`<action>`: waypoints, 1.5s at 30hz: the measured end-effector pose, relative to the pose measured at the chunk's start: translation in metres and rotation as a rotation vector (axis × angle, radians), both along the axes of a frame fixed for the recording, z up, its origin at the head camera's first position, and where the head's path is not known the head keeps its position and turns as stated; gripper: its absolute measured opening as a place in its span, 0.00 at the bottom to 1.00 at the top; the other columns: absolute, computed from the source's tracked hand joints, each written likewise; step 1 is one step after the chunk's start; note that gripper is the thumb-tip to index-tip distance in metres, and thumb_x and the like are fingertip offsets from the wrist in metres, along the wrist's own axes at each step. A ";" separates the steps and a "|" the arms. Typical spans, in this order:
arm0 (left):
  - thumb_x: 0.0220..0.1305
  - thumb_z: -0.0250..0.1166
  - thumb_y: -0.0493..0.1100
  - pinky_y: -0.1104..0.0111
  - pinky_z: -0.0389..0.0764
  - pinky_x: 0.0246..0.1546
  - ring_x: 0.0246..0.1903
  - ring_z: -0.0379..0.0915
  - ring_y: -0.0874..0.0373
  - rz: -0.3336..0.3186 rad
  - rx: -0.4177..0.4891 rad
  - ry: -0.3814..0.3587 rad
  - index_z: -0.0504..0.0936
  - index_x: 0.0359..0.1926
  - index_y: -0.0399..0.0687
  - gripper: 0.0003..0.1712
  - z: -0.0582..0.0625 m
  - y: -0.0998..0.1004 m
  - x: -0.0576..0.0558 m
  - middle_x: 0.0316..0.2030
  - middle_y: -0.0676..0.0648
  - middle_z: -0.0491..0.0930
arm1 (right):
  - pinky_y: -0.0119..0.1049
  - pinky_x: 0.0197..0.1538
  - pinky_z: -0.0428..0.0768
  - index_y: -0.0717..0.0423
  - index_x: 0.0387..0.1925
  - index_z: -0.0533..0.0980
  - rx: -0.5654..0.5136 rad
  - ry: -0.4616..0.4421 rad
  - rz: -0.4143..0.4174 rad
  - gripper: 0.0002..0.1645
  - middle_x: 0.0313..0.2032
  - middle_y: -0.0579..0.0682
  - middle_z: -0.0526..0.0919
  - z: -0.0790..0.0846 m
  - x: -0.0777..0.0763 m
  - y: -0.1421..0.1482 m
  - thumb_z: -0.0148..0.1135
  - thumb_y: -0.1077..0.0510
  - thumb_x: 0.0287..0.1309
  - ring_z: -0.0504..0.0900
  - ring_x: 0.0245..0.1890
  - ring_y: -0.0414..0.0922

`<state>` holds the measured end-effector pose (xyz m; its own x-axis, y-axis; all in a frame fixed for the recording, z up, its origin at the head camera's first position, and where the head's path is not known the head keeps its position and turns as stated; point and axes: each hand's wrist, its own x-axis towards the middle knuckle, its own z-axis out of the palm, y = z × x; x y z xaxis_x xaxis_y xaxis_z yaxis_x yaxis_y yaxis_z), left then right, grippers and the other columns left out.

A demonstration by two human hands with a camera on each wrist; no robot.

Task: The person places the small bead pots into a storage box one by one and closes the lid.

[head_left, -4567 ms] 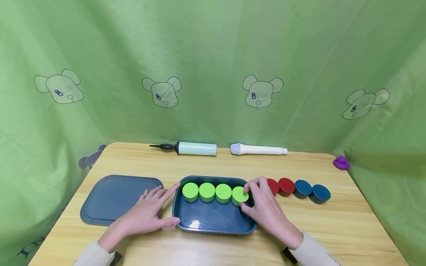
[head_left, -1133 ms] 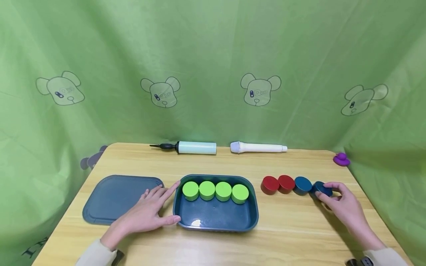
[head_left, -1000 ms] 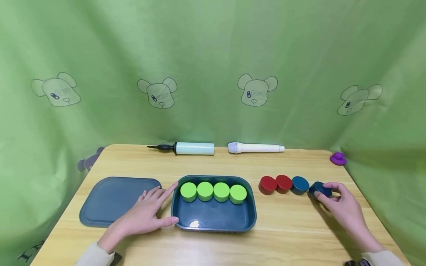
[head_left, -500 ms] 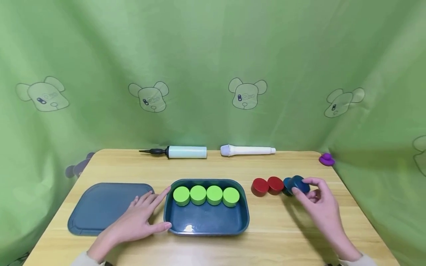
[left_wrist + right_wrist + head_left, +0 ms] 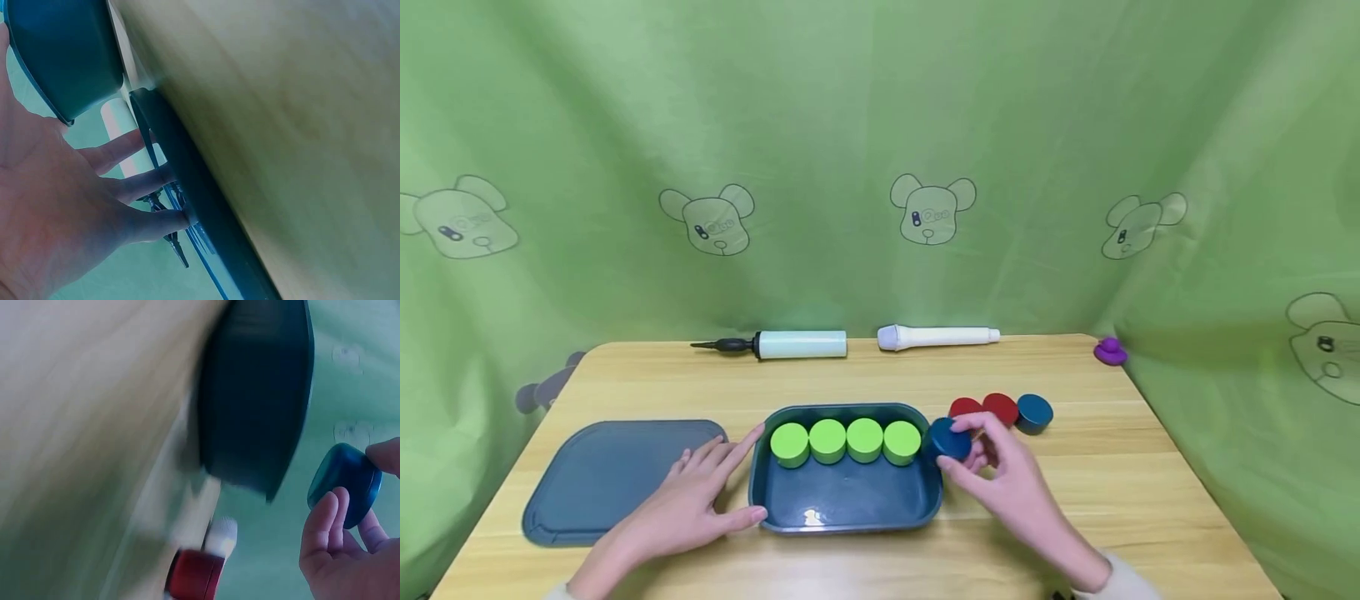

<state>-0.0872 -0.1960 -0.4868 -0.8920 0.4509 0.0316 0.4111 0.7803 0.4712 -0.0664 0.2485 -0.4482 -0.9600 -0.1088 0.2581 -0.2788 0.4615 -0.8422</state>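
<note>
My right hand [image 5: 1011, 475] pinches a small blue round container [image 5: 950, 439] between thumb and fingers. It is held tilted at the right rim of the dark blue rectangular box [image 5: 850, 497]; in the right wrist view the blue round container [image 5: 355, 478] is off the table. Several bright green round containers [image 5: 827, 442] form a row along the box's back wall. My left hand [image 5: 688, 508] lies spread out at the box's left side, index fingertip and thumb at its rim. Its other fingers rest at the edge of a flat dark blue lid [image 5: 617, 475].
Right of the box stand two red round containers [image 5: 1001, 407], one partly hidden, and another blue one [image 5: 1034, 414]. A hand pump [image 5: 801, 344] and a white microphone [image 5: 940, 337] lie at the back. A purple hat-shaped item [image 5: 1110, 351] sits at the back right corner.
The right hand let go of the last green container in the box, took the rightmost blue one from the row, lifted it and carried it left to the box. The left hand stayed put.
</note>
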 end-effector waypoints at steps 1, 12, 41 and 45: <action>0.69 0.66 0.77 0.20 0.50 0.70 0.78 0.57 0.28 0.000 0.000 0.002 0.48 0.89 0.75 0.57 0.000 0.000 0.000 0.78 0.34 0.67 | 0.37 0.38 0.86 0.43 0.56 0.79 0.004 -0.014 0.019 0.25 0.34 0.47 0.83 -0.001 0.000 -0.006 0.83 0.56 0.62 0.84 0.34 0.47; 0.69 0.66 0.77 0.19 0.53 0.68 0.77 0.59 0.27 -0.007 -0.003 0.010 0.49 0.89 0.74 0.57 0.004 0.000 0.002 0.79 0.36 0.67 | 0.34 0.36 0.83 0.38 0.54 0.79 0.137 -0.075 0.204 0.23 0.32 0.42 0.81 -0.010 -0.007 -0.066 0.82 0.44 0.64 0.81 0.32 0.41; 0.70 0.66 0.76 0.19 0.56 0.67 0.76 0.62 0.29 -0.021 -0.012 0.028 0.50 0.89 0.73 0.56 0.000 -0.003 -0.001 0.77 0.37 0.70 | 0.25 0.38 0.83 0.48 0.46 0.79 0.262 -0.218 0.428 0.20 0.38 0.38 0.82 -0.019 -0.027 -0.168 0.84 0.59 0.61 0.82 0.28 0.29; 0.70 0.66 0.76 0.19 0.56 0.67 0.76 0.62 0.29 -0.019 -0.008 0.035 0.50 0.89 0.73 0.56 0.000 -0.002 -0.001 0.77 0.39 0.70 | 0.25 0.40 0.84 0.49 0.47 0.80 0.227 -0.248 0.433 0.19 0.41 0.40 0.83 -0.018 -0.028 -0.169 0.82 0.64 0.61 0.83 0.31 0.30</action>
<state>-0.0885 -0.1983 -0.4868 -0.8819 0.4678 0.0591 0.4419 0.7762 0.4497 -0.0939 0.0791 -0.4660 -0.8443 -0.5340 -0.0460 -0.2896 0.5267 -0.7992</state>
